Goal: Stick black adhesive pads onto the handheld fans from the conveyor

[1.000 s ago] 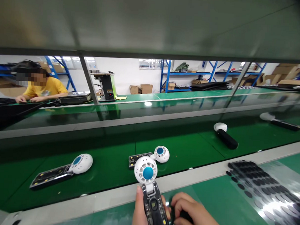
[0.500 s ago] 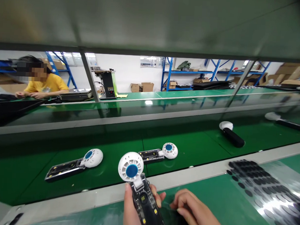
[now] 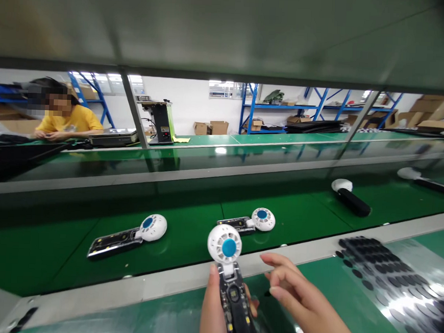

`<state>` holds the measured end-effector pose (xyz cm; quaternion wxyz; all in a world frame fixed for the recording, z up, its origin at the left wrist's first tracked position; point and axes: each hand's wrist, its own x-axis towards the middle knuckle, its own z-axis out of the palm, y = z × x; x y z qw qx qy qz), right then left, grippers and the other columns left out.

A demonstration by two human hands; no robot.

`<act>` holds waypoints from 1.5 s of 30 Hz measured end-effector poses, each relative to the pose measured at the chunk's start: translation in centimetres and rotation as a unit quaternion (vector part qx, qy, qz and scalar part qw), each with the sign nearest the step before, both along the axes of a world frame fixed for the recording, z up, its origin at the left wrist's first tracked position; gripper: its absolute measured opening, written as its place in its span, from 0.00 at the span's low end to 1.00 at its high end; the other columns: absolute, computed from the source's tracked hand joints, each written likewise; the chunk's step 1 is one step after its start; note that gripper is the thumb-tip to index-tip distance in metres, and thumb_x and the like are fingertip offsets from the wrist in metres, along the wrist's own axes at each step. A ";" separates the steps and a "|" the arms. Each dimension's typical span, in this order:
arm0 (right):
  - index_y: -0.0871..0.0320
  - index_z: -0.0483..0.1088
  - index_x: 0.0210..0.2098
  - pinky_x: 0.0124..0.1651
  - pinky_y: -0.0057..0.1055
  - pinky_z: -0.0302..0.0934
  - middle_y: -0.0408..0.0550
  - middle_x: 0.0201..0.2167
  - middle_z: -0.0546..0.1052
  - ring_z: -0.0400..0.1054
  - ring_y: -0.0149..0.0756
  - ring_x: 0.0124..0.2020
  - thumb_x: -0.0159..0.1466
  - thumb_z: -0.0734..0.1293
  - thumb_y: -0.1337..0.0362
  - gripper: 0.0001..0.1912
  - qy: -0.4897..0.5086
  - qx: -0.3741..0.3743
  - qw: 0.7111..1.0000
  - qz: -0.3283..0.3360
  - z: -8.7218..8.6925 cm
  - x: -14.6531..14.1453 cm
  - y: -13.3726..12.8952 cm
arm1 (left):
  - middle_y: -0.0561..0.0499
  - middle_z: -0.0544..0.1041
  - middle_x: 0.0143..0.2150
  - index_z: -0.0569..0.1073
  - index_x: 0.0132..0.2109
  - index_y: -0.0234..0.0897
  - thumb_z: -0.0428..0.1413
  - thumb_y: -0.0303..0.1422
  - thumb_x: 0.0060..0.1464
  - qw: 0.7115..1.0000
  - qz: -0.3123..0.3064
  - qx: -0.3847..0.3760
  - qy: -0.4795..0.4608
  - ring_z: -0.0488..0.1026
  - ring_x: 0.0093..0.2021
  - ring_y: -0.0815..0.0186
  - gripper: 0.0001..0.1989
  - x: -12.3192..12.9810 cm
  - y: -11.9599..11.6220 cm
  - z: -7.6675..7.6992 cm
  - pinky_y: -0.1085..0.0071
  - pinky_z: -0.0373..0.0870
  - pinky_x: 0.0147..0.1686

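Observation:
My left hand (image 3: 214,308) is closed around a handheld device (image 3: 234,299). Its white round head with a blue disc points up, and the dark handle shows a bare circuit board with yellow parts. Just right of it hovers my right hand (image 3: 304,297), index finger stretched out and the other fingers loosely bent and apart; I see nothing held there. On the green conveyor belt behind lie similar devices: one at the left (image 3: 130,236) and one right behind the held device's head (image 3: 263,220), both with blue discs up.
A clear sheet of black round stickers (image 3: 397,282) lies on the bench at right. Two more devices, a nearer one (image 3: 353,200) and a farther one (image 3: 432,183), lie dark side up on the belt. A co-worker in a yellow shirt (image 3: 75,121) sits across. A shelf (image 3: 228,34) hangs overhead.
The held device has shifted right and stands more upright. My right hand has moved slightly right and its fingers have spread from a bunched pose. The devices on the belt have slid rightward.

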<state>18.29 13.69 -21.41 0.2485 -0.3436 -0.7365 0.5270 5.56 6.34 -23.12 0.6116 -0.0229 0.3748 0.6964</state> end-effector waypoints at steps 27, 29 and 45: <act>0.57 0.57 0.22 0.34 0.22 0.53 0.40 0.32 0.67 0.62 0.29 0.34 0.56 0.59 0.75 0.10 -0.127 0.000 0.989 0.081 3.8 -3.5 -1.5 | 0.48 0.73 0.22 0.74 0.34 0.33 0.53 0.55 0.43 0.997 -0.042 -0.004 0.068 0.71 0.32 0.57 0.27 0.1 -0.4 0.4 0.66 0.66 0.32; 0.57 0.57 0.22 0.34 0.22 0.53 0.39 0.32 0.68 0.62 0.29 0.34 0.55 0.59 0.75 0.10 -0.121 0.002 0.989 0.082 3.7 -3.5 -1.5 | 0.48 0.74 0.23 0.74 0.35 0.33 0.53 0.55 0.43 0.997 -0.044 -0.008 0.068 0.71 0.32 0.57 0.27 0.1 -0.4 0.5 0.66 0.66 0.32; 0.53 0.58 0.30 0.36 0.26 0.57 0.40 0.35 0.68 0.64 0.32 0.33 0.53 0.59 0.75 0.11 -0.102 0.008 0.993 0.054 2.0 -3.8 -2.1 | 0.47 0.74 0.27 0.74 0.37 0.31 0.54 0.50 0.46 0.999 -0.026 -0.044 0.017 0.72 0.36 0.56 0.24 -0.3 -0.2 -0.3 0.65 0.67 0.36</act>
